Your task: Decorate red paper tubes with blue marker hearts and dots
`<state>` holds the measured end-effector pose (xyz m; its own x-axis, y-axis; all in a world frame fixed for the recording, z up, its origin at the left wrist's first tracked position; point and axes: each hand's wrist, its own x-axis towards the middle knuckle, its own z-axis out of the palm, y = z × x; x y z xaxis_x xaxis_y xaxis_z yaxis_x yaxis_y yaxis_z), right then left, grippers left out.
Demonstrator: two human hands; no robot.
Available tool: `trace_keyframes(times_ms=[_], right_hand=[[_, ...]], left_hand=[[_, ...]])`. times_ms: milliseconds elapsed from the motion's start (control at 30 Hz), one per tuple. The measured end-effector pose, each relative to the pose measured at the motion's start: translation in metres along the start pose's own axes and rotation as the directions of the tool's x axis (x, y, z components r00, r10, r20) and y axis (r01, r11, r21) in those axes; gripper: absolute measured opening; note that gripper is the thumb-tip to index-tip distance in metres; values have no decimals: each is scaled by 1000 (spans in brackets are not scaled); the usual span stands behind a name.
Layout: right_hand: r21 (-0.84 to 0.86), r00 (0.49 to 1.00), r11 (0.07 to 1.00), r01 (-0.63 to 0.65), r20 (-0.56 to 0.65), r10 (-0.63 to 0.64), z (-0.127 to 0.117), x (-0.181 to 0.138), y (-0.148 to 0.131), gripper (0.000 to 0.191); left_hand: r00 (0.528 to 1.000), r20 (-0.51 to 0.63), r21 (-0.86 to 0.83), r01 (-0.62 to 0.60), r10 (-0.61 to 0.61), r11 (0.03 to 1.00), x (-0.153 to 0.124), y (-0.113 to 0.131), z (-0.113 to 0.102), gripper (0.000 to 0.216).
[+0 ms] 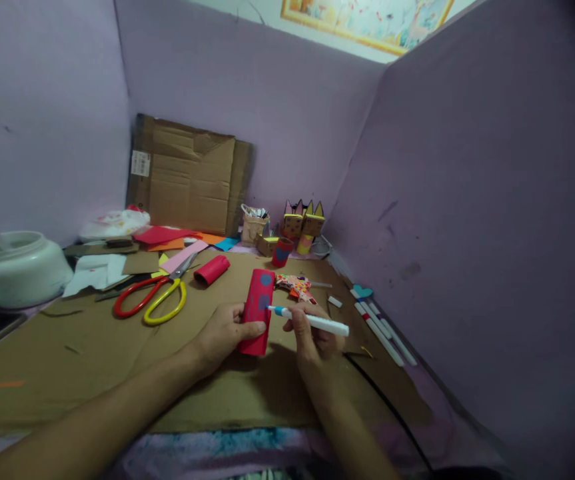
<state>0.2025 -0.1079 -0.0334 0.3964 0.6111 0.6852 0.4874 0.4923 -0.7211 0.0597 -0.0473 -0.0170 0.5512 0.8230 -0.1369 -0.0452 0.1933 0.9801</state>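
Note:
My left hand [224, 337] grips the lower part of a red paper tube [256, 319], thumb across its front and the tube standing nearly upright. Blue dots mark the tube's upper half. Between the fingers of my right hand [314, 343] is a white marker [320, 323] with a blue collar, its tip at the lower blue dot. A second red tube [212, 271] lies on its side beyond my left hand. Scissors [164, 293] with one red and one yellow handle rest open to the left. A patterned paper piece [296, 287] lies behind my right hand.
Cardboard [117, 393] covers the table. A white pot [17, 270] stands at left, with coloured paper sheets [167, 235] farther back. Several markers [380, 330] line the right wall. A red cup-like piece [282, 253] and cardboard cat figures [303, 223] stand at the back.

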Motion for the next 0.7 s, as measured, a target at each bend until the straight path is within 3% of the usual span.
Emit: trace_keyframes(times_ms=[267, 700], right_hand=[[-21, 998, 999, 42, -47, -43, -3, 2, -6, 21], [37, 996, 996, 84, 27, -85, 2, 0, -2, 14]], left_hand=[[1000, -11, 9, 6, -6, 1000, 1, 0, -1, 45], [1000, 20, 17, -1, 0, 1000, 1, -3, -2, 45]])
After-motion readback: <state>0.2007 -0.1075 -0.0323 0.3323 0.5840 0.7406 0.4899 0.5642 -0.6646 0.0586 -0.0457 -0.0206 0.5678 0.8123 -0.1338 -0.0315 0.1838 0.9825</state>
